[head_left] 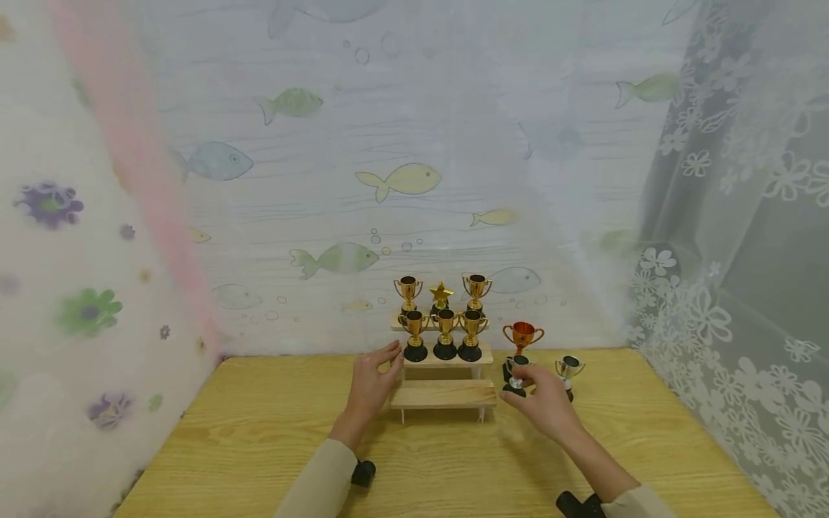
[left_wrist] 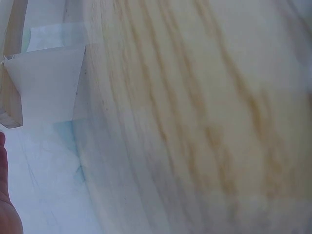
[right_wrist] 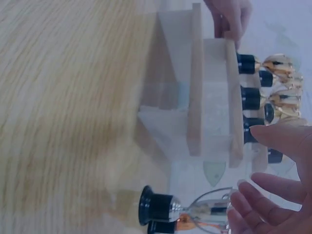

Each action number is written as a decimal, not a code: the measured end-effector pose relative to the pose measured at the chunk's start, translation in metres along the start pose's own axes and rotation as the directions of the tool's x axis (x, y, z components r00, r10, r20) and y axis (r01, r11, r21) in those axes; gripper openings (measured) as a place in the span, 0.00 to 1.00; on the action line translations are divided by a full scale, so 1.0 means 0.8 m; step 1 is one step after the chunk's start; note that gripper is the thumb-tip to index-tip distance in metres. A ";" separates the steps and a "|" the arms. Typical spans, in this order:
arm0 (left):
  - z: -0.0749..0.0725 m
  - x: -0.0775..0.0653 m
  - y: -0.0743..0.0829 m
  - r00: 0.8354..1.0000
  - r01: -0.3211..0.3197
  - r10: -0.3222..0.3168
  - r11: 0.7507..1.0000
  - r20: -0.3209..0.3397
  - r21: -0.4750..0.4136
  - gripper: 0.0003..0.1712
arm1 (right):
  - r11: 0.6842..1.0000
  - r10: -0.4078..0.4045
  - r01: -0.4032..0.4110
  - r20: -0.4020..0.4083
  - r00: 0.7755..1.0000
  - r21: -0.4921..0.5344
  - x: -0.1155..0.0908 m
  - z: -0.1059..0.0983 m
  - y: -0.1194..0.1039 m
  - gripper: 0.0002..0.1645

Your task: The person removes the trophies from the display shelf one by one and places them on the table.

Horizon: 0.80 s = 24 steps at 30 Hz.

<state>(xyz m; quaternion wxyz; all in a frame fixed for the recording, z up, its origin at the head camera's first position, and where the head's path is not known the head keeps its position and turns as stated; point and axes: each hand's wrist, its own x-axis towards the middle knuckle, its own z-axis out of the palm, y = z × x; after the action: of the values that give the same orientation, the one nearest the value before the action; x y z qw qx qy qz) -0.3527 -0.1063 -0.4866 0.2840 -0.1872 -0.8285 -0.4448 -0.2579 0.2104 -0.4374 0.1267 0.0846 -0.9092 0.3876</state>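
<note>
My left hand (head_left: 372, 381) is at the left end of a stepped wooden stand (head_left: 443, 393), fingertips by the middle step; whether they touch it I cannot tell. My right hand (head_left: 547, 403) is at a small silver trophy cup (head_left: 516, 378) with a black base, right of the stand. In the right wrist view its fingers (right_wrist: 263, 200) are beside the silver cup (right_wrist: 209, 212), with the thumb spread apart. Behind that cup stands an orange-red trophy (head_left: 523, 334). Another silver trophy (head_left: 570, 368) stands right of it, partly hidden by the hand.
Several gold trophies (head_left: 445, 332) stand on the middle step, and two more gold cups flank a star trophy (head_left: 441, 293) on the top step. The stand is on a wood-grain table (head_left: 272, 424). Fish-patterned curtains (head_left: 401, 216) hang behind; a lace curtain (head_left: 712, 309) is at the right.
</note>
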 end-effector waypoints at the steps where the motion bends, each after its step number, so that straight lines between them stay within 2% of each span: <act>1: 0.000 0.000 0.000 1.000 0.000 0.000 1.000 0.000 0.000 0.15 | 1.000 -0.003 0.003 0.000 1.000 0.004 0.001 0.001 -0.002 0.25; 9: 0.001 -0.004 0.000 1.000 0.020 -0.020 1.000 0.001 0.001 0.16 | 0.999 -0.034 0.034 -0.022 0.999 0.018 0.012 0.012 -0.014 0.27; 16: 0.000 -0.003 0.004 0.999 0.042 -0.042 0.999 0.009 -0.006 0.16 | 0.998 -0.041 0.043 -0.029 0.999 0.049 0.032 0.020 -0.024 0.31; 24: 0.000 -0.001 0.004 1.000 0.021 -0.021 1.000 -0.004 -0.004 0.15 | 0.995 -0.033 0.036 -0.026 0.999 0.094 0.056 0.029 -0.029 0.34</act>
<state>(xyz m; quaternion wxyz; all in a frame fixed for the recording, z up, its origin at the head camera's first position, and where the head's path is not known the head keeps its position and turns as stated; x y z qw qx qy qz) -0.3503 -0.1048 -0.4853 0.2805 -0.1784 -0.8289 -0.4499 -0.2986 0.1756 -0.4238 0.1404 0.1014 -0.8866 0.4288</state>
